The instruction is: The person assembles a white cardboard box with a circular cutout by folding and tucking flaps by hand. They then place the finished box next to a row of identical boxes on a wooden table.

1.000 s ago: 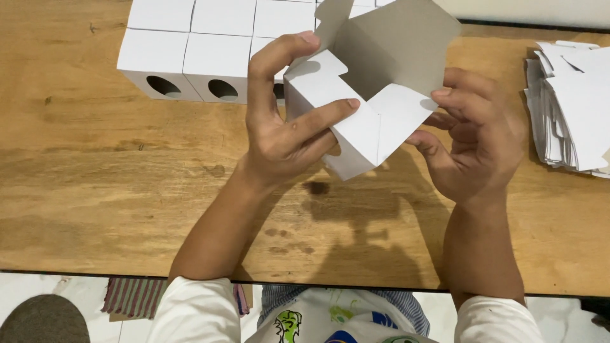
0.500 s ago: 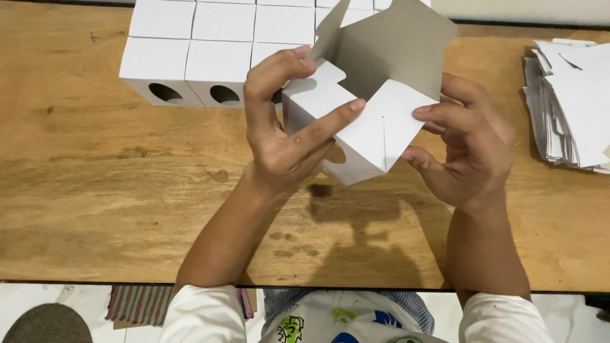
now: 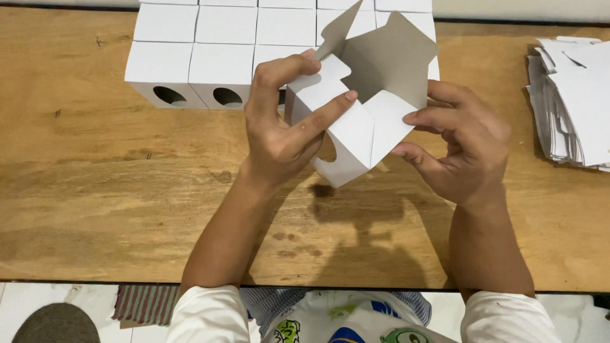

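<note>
Left hand gripped half-folded white cardboard box; right hand pinched its flap; creases wanted firm, square pressing.

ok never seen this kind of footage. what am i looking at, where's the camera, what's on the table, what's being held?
There is no machine here: a person works with two bare hands. The one camera sits on their head and looks down, so the arms come in from the bottom edge.

The left hand grips a half-folded white cardboard box, thumb across a folded flap. The right hand pinches a side flap at the box's right edge. The grey-lined lid flaps stand open.

On the wooden table, at the far side, stand rows of finished white boxes; the front ones show oval cut-outs. At the right edge lies a stack of flat unfolded blanks.
</note>
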